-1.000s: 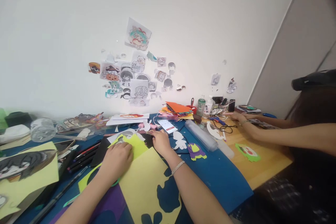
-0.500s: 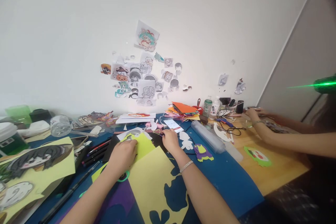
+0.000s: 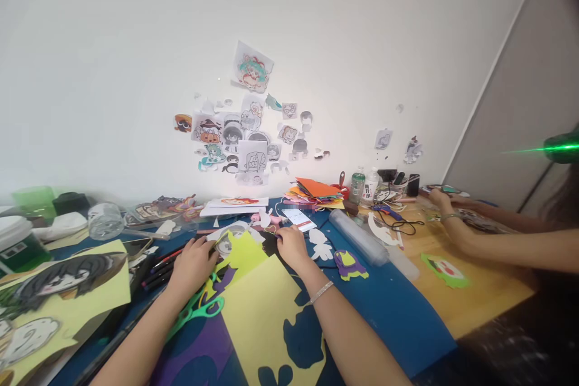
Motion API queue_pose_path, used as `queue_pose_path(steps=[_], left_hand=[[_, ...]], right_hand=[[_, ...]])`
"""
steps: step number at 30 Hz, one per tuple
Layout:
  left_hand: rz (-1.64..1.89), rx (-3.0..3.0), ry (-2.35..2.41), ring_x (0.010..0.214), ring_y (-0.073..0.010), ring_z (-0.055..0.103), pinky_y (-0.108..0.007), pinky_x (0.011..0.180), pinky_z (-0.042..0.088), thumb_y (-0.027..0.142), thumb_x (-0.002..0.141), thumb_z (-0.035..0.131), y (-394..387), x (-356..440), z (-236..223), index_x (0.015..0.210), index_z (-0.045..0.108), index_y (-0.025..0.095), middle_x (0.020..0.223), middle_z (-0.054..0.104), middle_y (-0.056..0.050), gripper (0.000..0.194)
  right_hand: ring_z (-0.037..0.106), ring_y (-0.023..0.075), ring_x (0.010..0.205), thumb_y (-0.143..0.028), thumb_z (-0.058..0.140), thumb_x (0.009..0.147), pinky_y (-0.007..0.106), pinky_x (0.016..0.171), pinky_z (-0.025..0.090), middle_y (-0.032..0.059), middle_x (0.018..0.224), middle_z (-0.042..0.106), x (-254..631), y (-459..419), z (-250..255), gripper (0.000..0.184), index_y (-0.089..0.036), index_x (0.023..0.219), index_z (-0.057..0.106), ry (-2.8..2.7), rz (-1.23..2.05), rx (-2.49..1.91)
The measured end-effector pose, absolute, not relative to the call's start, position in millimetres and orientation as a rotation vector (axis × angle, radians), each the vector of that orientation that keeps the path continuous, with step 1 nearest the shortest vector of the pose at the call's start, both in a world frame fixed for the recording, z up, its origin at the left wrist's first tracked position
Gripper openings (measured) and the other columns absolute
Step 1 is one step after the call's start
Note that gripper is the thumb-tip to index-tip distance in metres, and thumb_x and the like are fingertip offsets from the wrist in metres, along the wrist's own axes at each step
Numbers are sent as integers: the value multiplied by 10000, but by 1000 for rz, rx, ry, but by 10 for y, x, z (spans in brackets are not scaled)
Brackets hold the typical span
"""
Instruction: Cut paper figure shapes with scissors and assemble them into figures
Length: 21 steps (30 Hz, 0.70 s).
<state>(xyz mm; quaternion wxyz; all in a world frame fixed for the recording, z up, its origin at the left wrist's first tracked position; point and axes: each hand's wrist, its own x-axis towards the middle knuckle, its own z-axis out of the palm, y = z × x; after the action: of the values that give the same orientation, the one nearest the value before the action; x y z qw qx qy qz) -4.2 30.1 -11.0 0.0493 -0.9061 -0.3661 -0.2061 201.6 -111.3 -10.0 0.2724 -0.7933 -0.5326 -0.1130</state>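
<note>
My left hand (image 3: 193, 264) rests curled on the blue mat, its fingertips touching the edge of a white printed cut-out (image 3: 230, 235). Green-handled scissors (image 3: 199, 307) lie just below that hand. My right hand (image 3: 291, 245) is closed, fingertips pressed on small dark pieces by a black sheet (image 3: 270, 242). A lime paper piece (image 3: 242, 252) lies between the hands. A large yellow sheet with holes cut out (image 3: 266, 319) lies beneath my right forearm.
Another person's arms and hands (image 3: 446, 200) work at the right on the wooden table (image 3: 479, 295). A clear tube (image 3: 357, 236), bottles (image 3: 357, 184), coloured paper stack (image 3: 316, 188), pens (image 3: 163, 265), a jar (image 3: 105, 218) and character cut-outs (image 3: 58, 289) crowd the surface.
My left hand slid left off the lime paper, uncovering the green scissors. My right hand has barely moved. The view shifted between the first two frames.
</note>
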Motion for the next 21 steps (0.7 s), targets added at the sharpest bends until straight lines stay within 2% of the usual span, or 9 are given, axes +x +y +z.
queue_pose_path(steps=[7,12,15,18,21], left_hand=[[-706,-2941,-1115,1102,-250,482,-344,868,389,295,702,457,140,-16,69,886,581,215,1149,582,-71,235],[-583,-2988,-1204,947,-241,576,-327,769,417,277,714,418,70,-3,147,965,548,196,1010,644,-76,293],[-549,-2991,-1186,940,-247,577,-336,761,413,271,730,390,55,4,159,1011,540,181,1006,646,-87,331],[-551,-2981,-1162,976,-254,560,-359,799,399,292,743,381,36,7,165,1035,539,169,1053,629,-99,354],[-550,-2974,-1147,990,-259,553,-373,810,395,302,753,369,23,7,166,1035,546,166,1061,625,-103,359]], right_hand=[[491,204,906,-111,493,748,284,804,353,27,927,661,1991,-1134,-84,234,-201,886,659,-1466,-268,-2085],[518,179,900,-194,506,779,249,777,378,3,918,669,1934,-1172,-18,204,-233,907,659,-1502,-208,-2071],[531,165,895,-235,515,781,229,772,380,-11,889,669,1954,-1219,60,172,-254,864,665,-1476,-188,-2122],[518,205,958,-225,485,796,283,805,373,55,959,645,2119,-1314,131,211,-215,929,648,-1295,-206,-2277],[480,315,1020,-216,517,769,398,784,380,188,1043,583,2360,-1424,143,282,-107,1014,603,-978,-200,-2492]])
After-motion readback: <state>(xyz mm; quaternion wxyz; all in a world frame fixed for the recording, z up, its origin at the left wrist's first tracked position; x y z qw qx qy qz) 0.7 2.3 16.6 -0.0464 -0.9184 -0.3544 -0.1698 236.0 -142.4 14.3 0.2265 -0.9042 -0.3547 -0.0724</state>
